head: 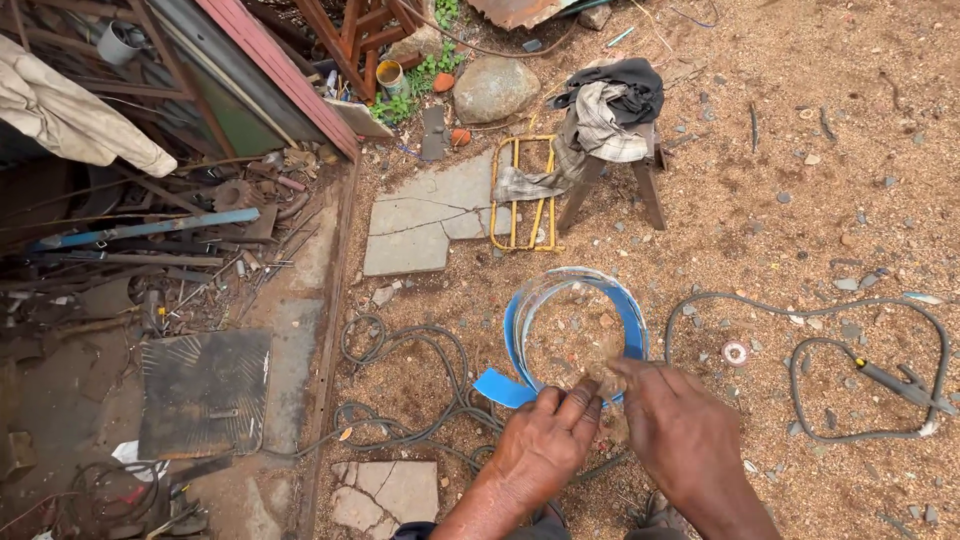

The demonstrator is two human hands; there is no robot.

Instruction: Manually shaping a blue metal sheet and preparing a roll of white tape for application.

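A coil of blue and white metal strip (pixel 572 300) stands as an open ring on the sandy ground at the centre, with a loose blue end sticking out at its lower left. My left hand (pixel 545 440) grips the near edge of the coil with bent fingers. My right hand (pixel 680 425) sits next to it, fingertips pinching the same near edge. Both forearms come in from the bottom of the view.
Dark cables (pixel 410 390) loop on the ground to the left, and a welding cable with a clamp (pixel 900 380) lies at right. A yellow metal frame (pixel 520 190) and a stool draped with cloth (pixel 610 115) stand beyond. Scrap metal (pixel 150 250) fills the left.
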